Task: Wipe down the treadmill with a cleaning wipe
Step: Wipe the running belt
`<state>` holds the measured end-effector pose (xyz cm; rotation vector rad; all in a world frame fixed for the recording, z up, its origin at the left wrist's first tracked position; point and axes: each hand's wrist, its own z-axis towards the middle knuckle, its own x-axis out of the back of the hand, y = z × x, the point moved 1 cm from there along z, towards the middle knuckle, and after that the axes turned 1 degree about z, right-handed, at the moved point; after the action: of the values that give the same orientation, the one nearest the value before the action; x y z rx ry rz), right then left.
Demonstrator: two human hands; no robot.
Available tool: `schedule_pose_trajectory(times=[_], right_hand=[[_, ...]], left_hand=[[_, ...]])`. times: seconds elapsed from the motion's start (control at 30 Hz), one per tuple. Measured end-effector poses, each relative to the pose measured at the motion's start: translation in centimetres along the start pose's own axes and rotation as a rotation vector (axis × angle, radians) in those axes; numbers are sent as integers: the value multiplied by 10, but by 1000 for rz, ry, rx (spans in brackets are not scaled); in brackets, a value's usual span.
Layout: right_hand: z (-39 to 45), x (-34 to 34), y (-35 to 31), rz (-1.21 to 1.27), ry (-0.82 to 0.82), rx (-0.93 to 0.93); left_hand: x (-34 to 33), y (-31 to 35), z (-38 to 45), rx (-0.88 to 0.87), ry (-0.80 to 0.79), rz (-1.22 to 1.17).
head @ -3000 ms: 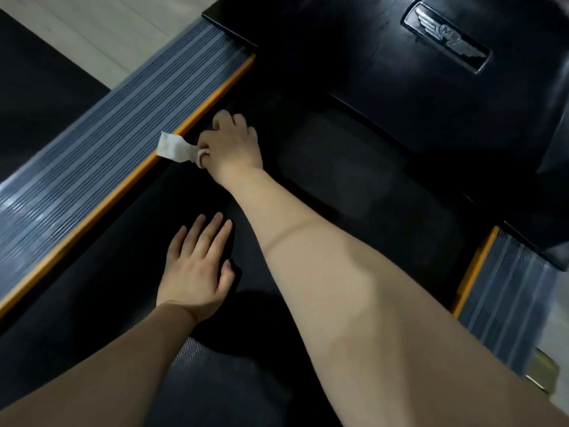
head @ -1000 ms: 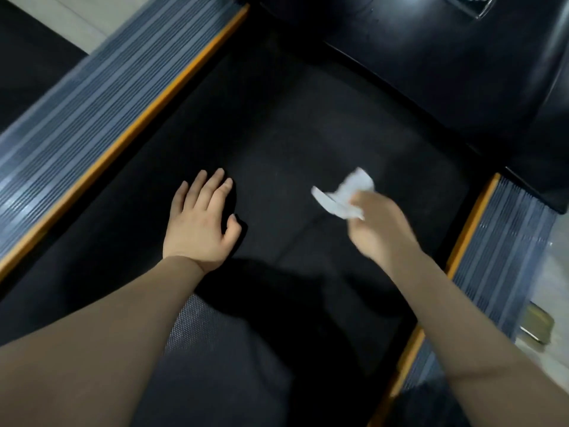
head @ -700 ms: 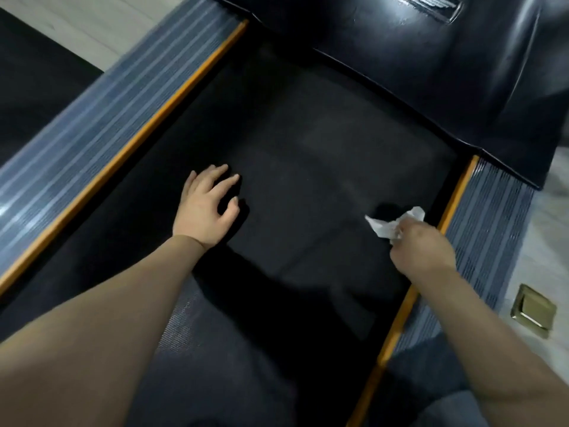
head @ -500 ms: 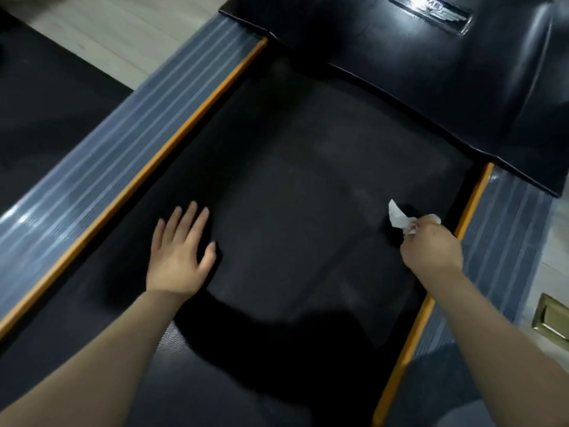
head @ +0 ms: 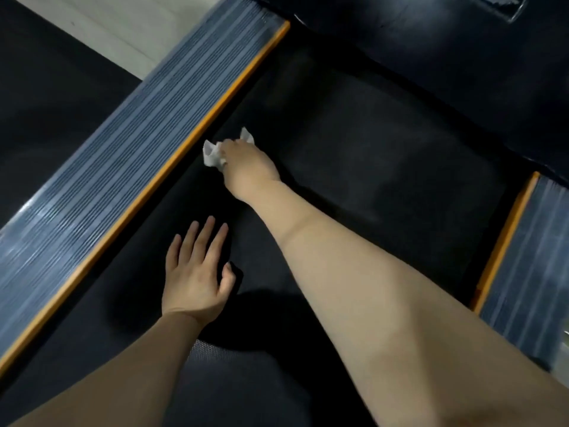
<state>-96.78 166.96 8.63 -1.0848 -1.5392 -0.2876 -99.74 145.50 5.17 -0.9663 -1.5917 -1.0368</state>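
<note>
The black treadmill belt (head: 385, 167) fills the middle of the head view. My right hand (head: 249, 166) reaches across it to its left edge and grips a crumpled white cleaning wipe (head: 212, 154), pressing it on the belt beside the orange trim. My left hand (head: 197, 272) lies flat on the belt nearer to me, fingers straight and spread, holding nothing.
A grey ribbed side rail with an orange edge (head: 123, 167) runs along the left, and its twin (head: 529, 254) sits at the right. The glossy black motor cover (head: 431, 41) closes off the far end. Pale floor (head: 117, 29) and a dark mat (head: 46, 97) lie beyond the left rail.
My right hand has swept the wipe across the belt from its right edge to its left edge. My left hand has stayed flat on the belt.
</note>
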Motion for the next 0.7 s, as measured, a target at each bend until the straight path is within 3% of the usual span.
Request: schedule_pose_trajectory(times=[0.07, 0.13, 0.27, 0.37, 0.43, 0.5, 0.57, 0.63, 0.7], right_hand=[[-46, 2, 37, 27, 165, -13], [-102, 1, 87, -14, 231, -105], [-220, 25, 189, -80, 302, -483], [-265, 44, 228, -140, 145, -866], [-240, 43, 209, -140, 130, -914], [-184, 32, 169, -48, 225, -779], [-113, 14, 109, 86, 219, -470], [-62, -9, 43, 316, 61, -155], [-37, -13, 4, 338, -63, -54]], left_hand=[[1, 0, 1, 4, -13, -3], [2, 2, 0, 14, -16, -8], [3, 3, -1, 18, -16, -16], [3, 4, -1, 22, -15, -19], [3, 5, 0, 15, -15, -21], [4, 5, -1, 14, -8, -20], [3, 5, 0, 17, -6, -14], [3, 4, 0, 17, -6, -4], [4, 5, 0, 19, -7, 7]])
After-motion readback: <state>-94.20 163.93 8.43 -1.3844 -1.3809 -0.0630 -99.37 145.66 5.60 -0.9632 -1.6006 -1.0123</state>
